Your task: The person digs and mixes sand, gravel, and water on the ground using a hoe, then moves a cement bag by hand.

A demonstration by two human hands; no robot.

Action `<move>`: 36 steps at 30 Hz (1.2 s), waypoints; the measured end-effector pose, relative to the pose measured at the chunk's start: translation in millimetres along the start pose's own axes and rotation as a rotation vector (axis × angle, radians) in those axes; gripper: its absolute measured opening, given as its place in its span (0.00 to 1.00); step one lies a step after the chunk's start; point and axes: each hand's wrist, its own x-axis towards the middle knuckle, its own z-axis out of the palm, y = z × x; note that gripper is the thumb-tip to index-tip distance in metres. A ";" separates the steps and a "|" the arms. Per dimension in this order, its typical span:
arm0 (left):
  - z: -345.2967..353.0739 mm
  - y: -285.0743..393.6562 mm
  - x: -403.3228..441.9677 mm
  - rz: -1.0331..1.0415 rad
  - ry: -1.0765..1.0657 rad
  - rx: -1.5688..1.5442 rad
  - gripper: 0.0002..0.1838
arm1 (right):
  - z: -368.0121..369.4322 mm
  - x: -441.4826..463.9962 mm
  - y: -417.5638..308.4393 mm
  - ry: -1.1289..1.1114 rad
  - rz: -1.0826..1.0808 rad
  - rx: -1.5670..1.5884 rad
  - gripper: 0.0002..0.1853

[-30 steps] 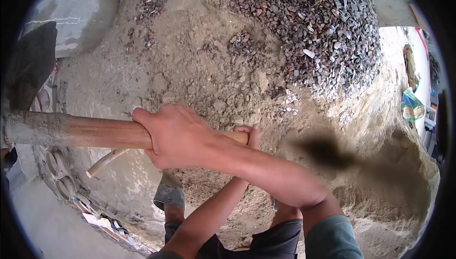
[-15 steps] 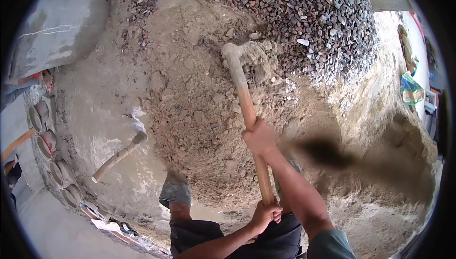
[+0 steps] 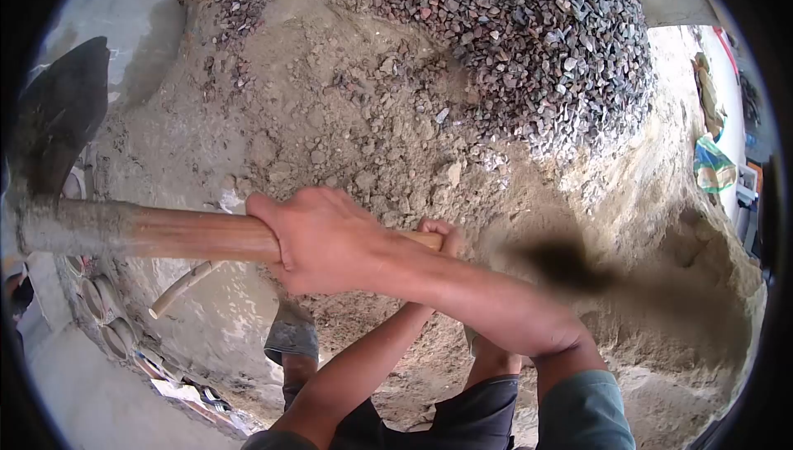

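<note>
A hoe is raised close to the camera, its handle [image 3: 198, 234] lying almost level across the view. Its dark broad blade [image 3: 70, 111] points up at the far left. My right hand [image 3: 322, 235] is wrapped round the handle's middle. Behind my right forearm, my left hand [image 3: 446, 237] grips the handle near its end, with only some fingers showing. Below the hoe spreads a bed of loose brown sandy soil [image 3: 339, 153] with small clods, in front of my feet.
A heap of grey and reddish gravel [image 3: 553, 45] rises at the upper right. Another wooden handle [image 3: 182, 289] lies on the wet ground at left. A green and blue sack [image 3: 714, 165] sits at the right edge. A dark blurred smudge covers part of the right side.
The hoe has come up out of the soil and swung left towards the camera. My right hand has slid nearer its head, and my left hand has risen with the handle's end.
</note>
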 end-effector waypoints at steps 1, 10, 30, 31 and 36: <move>19.3 -45.5 -7.3 -0.076 -0.054 -0.084 0.08 | -25.0 -9.6 18.6 -0.083 0.094 0.003 0.19; 60.2 42.4 -223.1 -1.092 -0.269 -0.552 0.08 | 27.4 -194.4 153.5 0.335 1.078 -0.146 0.27; -96.5 58.8 -44.0 -0.193 -0.092 0.287 0.09 | -14.2 28.1 58.9 0.907 0.329 0.486 0.17; -102.9 51.3 -24.8 -0.129 -0.093 0.303 0.09 | -25.8 54.3 84.2 0.940 0.334 0.261 0.21; -111.8 -6.6 -39.7 -0.567 -0.104 0.111 0.09 | 25.8 54.1 220.5 0.742 0.880 -0.017 0.15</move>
